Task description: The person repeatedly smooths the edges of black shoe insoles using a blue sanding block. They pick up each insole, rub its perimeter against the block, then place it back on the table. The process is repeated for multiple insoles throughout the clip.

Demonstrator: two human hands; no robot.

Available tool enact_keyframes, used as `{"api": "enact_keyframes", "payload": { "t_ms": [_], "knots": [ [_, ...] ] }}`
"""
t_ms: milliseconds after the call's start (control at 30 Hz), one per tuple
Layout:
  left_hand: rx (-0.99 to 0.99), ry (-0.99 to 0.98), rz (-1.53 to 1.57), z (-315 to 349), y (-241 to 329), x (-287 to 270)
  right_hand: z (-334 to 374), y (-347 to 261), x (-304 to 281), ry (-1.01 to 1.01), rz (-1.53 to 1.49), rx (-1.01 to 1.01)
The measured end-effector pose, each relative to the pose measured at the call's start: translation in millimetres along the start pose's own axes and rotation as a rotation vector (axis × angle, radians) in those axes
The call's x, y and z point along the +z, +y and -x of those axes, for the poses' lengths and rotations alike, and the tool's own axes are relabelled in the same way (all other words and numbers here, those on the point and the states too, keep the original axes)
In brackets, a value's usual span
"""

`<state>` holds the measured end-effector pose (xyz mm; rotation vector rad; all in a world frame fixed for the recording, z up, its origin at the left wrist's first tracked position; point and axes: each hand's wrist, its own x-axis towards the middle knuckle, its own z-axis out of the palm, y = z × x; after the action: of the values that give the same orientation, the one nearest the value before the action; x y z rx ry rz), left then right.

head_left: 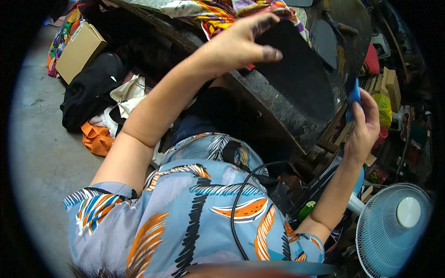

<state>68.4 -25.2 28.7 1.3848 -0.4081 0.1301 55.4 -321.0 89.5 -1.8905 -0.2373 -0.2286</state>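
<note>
My left hand (236,46) grips the wide end of a black sole-shaped sheet (301,74), thumb and forefinger apart across it, with dark smudges on their tips. The sheet slants down to the right over a dark, worn workbench (278,127). Off its narrow end, past the bench corner, my right hand (364,125) pinches a flat blue piece (354,96) between thumb and fingers. That piece is partly hidden and its kind is unclear. A grey sole-shaped piece (323,44) lies on the bench beyond the black sheet.
Colourful printed cloth (208,16) lies at the bench's far side, near what looks like a hammer (343,28). A white-blue fan (394,227) stands at lower right. On the left floor are a cardboard box (81,53), a black bag (92,90) and orange cloth (97,139).
</note>
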Motion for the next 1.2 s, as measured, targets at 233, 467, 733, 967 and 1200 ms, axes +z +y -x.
{"api": "enact_keyframes", "payload": {
  "t_ms": [233,467,733,967,1200],
  "knots": [
    [-0.259,-0.109,0.188,44,6,12,-9,-5,24,-0.418,-0.014,0.067],
    [-0.196,-0.067,0.223,53,0,10,-8,-4,32,-0.495,-0.087,0.018],
    [-0.205,-0.029,0.241,54,4,7,-1,-12,32,-0.47,-0.072,-0.011],
    [-0.25,-0.046,0.285,54,5,3,2,-19,24,-0.498,-0.043,-0.063],
    [-0.241,-0.025,0.285,54,6,3,6,-20,27,-0.551,0.005,-0.119]
  ]
}}
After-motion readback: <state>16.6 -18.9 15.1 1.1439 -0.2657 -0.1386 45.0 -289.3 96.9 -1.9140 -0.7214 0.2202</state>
